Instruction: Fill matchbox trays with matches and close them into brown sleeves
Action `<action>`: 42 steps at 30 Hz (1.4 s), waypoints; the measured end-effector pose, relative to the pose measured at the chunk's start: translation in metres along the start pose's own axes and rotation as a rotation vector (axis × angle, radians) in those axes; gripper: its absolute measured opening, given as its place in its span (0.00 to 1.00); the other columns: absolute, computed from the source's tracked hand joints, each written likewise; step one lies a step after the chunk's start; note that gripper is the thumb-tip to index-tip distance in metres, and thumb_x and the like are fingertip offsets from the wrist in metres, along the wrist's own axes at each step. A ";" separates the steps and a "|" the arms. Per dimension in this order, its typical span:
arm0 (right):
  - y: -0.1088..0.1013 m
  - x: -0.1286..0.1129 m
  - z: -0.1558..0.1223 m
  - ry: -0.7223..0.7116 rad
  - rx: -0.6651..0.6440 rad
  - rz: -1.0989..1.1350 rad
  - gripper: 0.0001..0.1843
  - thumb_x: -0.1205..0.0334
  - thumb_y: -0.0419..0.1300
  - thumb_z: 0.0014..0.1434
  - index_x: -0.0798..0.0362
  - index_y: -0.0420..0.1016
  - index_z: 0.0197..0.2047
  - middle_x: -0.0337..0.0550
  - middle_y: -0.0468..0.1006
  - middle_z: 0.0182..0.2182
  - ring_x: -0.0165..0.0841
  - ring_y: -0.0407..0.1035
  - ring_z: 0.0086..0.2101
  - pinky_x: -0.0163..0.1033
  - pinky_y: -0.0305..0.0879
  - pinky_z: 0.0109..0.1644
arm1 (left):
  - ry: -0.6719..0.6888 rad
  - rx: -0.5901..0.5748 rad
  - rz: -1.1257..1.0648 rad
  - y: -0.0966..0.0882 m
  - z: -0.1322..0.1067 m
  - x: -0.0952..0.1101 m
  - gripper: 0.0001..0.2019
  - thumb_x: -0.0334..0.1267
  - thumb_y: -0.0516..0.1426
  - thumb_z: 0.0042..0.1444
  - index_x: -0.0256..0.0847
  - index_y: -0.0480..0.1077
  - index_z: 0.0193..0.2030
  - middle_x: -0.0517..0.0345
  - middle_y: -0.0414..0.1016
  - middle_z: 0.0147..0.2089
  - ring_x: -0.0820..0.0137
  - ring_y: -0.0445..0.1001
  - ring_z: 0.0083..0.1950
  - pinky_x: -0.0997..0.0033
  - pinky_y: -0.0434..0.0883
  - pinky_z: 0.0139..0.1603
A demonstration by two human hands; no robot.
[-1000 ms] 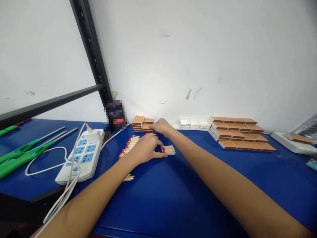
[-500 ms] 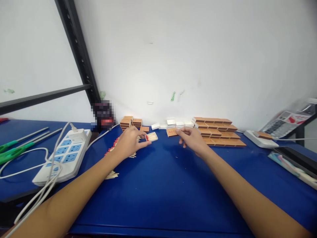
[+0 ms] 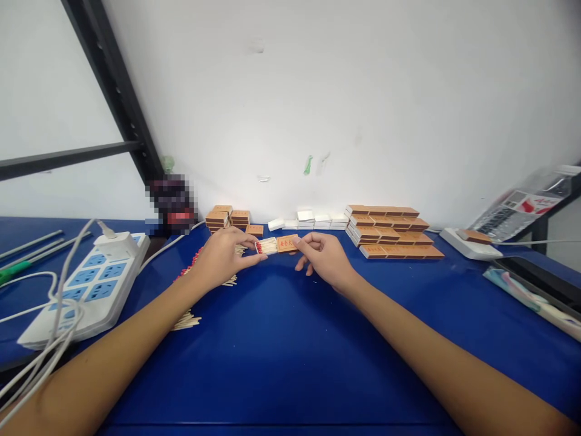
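Observation:
My left hand (image 3: 222,257) pinches a small white matchbox tray (image 3: 267,246) filled with red-tipped matches. Between the thumb and fingers of my right hand (image 3: 322,257) is an orange-brown matchbox sleeve (image 3: 287,243) with red lettering. The tray's right end meets the sleeve's left end; whether it has entered the sleeve I cannot tell. Loose matches (image 3: 187,321) lie in a pile beside and under my left forearm, partly hidden by it. Behind my hands, white matchbox trays (image 3: 306,218) stand along the wall.
Stacked brown matchboxes (image 3: 394,236) stand at right, with smaller stacks (image 3: 220,218) at left. A white power strip (image 3: 102,281) with cables lies on the left of the blue table (image 3: 272,363), near green-handled tools (image 3: 18,270). A phone-like black object (image 3: 540,284) lies at right.
My right hand has brought the sleeve leftward to the filled tray, and the two now touch end to end. The camera view has shifted slightly.

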State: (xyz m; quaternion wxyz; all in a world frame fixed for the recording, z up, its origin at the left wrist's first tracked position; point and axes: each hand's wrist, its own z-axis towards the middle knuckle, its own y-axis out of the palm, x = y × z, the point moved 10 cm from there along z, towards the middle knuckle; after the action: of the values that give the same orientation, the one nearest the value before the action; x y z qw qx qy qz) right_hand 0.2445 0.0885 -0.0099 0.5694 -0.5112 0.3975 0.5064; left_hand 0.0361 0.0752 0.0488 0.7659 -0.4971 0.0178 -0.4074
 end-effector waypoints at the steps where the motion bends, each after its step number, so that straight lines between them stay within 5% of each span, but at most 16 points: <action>1: 0.000 0.000 0.000 0.001 -0.003 -0.001 0.29 0.33 0.70 0.58 0.54 0.76 0.34 0.50 0.86 0.34 0.31 0.77 0.22 0.31 0.67 0.18 | -0.007 -0.001 -0.011 0.000 0.000 -0.001 0.10 0.49 0.70 0.60 0.46 0.82 0.39 0.61 0.87 0.40 0.62 0.80 0.44 0.63 0.70 0.50; 15: -0.002 0.001 0.001 0.027 -0.015 0.050 0.28 0.34 0.70 0.58 0.54 0.75 0.36 0.41 0.79 0.18 0.32 0.75 0.19 0.30 0.65 0.18 | -0.027 -0.025 -0.165 0.003 -0.001 0.003 0.12 0.51 0.71 0.58 0.46 0.83 0.41 0.59 0.87 0.44 0.62 0.84 0.44 0.64 0.74 0.50; 21: 0.012 -0.007 -0.007 0.043 -0.069 0.090 0.21 0.43 0.63 0.69 0.53 0.70 0.38 0.47 0.86 0.34 0.29 0.76 0.21 0.30 0.66 0.17 | -0.084 0.005 -0.245 0.004 -0.003 0.000 0.14 0.52 0.72 0.56 0.44 0.83 0.41 0.59 0.87 0.43 0.62 0.86 0.45 0.66 0.75 0.50; 27: 0.009 -0.004 -0.008 0.039 0.004 0.131 0.16 0.48 0.60 0.73 0.50 0.65 0.54 0.40 0.81 0.35 0.31 0.77 0.23 0.32 0.71 0.20 | -0.072 0.009 -0.232 0.005 -0.003 0.002 0.13 0.50 0.73 0.56 0.45 0.83 0.40 0.61 0.88 0.43 0.62 0.85 0.44 0.65 0.74 0.48; 31: 0.034 -0.008 -0.016 0.002 -0.167 0.105 0.22 0.45 0.51 0.77 0.51 0.67 0.63 0.49 0.80 0.47 0.35 0.81 0.38 0.35 0.77 0.27 | -0.034 0.021 -0.232 0.005 -0.006 0.009 0.13 0.49 0.73 0.55 0.46 0.83 0.42 0.61 0.88 0.43 0.63 0.85 0.45 0.66 0.73 0.48; 34: 0.054 -0.014 -0.028 -0.022 -0.310 0.078 0.28 0.42 0.48 0.78 0.51 0.63 0.70 0.49 0.81 0.46 0.37 0.79 0.45 0.36 0.80 0.33 | 0.002 0.021 -0.214 0.005 -0.008 0.018 0.17 0.51 0.74 0.53 0.46 0.83 0.45 0.63 0.87 0.38 0.64 0.84 0.42 0.67 0.72 0.46; 42: 0.077 -0.024 -0.047 -0.049 -0.502 0.071 0.31 0.36 0.48 0.76 0.53 0.70 0.63 0.42 0.78 0.34 0.32 0.75 0.33 0.33 0.71 0.29 | 0.099 0.026 -0.144 0.002 -0.011 0.032 0.34 0.57 0.78 0.40 0.45 0.80 0.52 0.67 0.79 0.29 0.67 0.78 0.34 0.69 0.70 0.41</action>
State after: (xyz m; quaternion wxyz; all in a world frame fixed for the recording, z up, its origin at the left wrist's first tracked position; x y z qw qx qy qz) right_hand 0.1683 0.0351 -0.0084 0.4159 -0.6100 0.2630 0.6211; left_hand 0.0538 0.0470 0.0543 0.7391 -0.4663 0.0145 -0.4859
